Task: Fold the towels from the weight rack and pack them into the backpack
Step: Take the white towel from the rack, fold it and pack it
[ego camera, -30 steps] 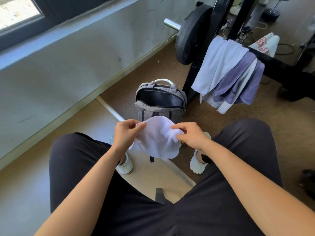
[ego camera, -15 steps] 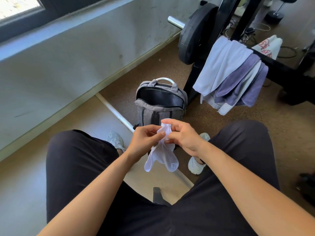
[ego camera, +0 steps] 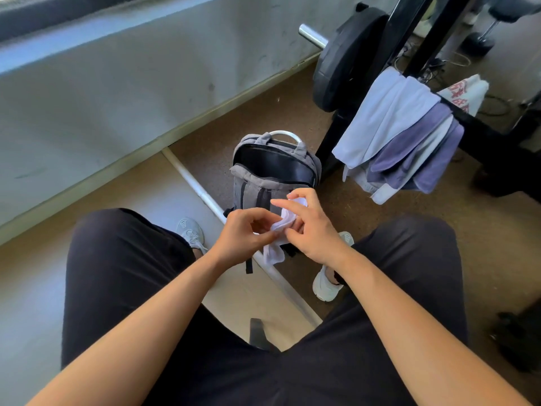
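As we catalogue from largest to smallest, we enter first the grey wall [ego camera: 117, 92], scuffed, with a dark window frame [ego camera: 58, 13] along its top.

Floor: we count two surfaces, a pale smooth section [ego camera: 123, 194] by the wall and brown speckled matting [ego camera: 263, 112] beyond, parted by a white strip [ego camera: 199, 189].

Weight rack [ego camera: 497, 142]: black, standing on the matting at upper right, with a black plate [ego camera: 342, 65] on a chrome bar end [ego camera: 311, 36].

Hung towels [ego camera: 401, 136]: several, white and purple, overlapping, draped over the rack's bar.

Backpack [ego camera: 263, 183]: grey, upright on the matting just beside the rack's foot, main compartment unzipped and gaping, white handle on top.

Left hand [ego camera: 243, 235]: we note the fingers curled, pinching the white towel [ego camera: 273, 253].

Right hand [ego camera: 313, 230]: thumb and lower fingers grasp the same towel, forefinger extended.

White towel: bunched narrow between both hands, in front of the backpack, above the knees, its loose end hanging down.

Shoes: two, pale, one on each surface.
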Available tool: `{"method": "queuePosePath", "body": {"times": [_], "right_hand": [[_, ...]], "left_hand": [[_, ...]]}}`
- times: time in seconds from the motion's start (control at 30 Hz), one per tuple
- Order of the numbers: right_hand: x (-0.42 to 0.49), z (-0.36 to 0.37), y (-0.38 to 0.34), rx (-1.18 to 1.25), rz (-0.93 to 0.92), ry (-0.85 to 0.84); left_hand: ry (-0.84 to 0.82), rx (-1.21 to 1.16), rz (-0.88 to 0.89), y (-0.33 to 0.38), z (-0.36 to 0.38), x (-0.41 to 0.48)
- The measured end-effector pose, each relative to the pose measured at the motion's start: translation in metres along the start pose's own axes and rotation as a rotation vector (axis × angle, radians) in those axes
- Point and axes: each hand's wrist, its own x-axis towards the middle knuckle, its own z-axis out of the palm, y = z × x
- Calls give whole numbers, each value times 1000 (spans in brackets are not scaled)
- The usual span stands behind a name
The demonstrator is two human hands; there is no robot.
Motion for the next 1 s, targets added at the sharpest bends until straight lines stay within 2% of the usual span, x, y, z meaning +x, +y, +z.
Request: {"method": "queuePosePath", "body": {"times": [0.07, 0.13, 0.2, 0.37, 0.5, 0.63, 0.83, 1.0], "right_hand": [[-2, -1, 0, 26, 19, -123], [-4, -2, 0, 31, 65, -163], [-4, -5, 0, 46, 105, -138], [-4, -15, -2, 144, 123, -33], [-7, -22, 1, 217, 119, 28], [-9, -26, 4, 259, 128, 70], [-15, -27, -3, 437, 142, 137], [-17, -29, -3, 512, 135, 170]], "left_hand": [[22, -6, 12, 0, -1, 0], [15, -10, 15, -1, -3, 0], [-11, -24, -5, -1, -6, 1], [-153, -24, -192, -9, -9, 4], [-229, -4, -201, -12, -6, 4], [-200, 12, -177, -16, -2, 7], [-81, 172, -51, -14, 8, 7], [-55, 262, -128, -18, 14, 10]]}}
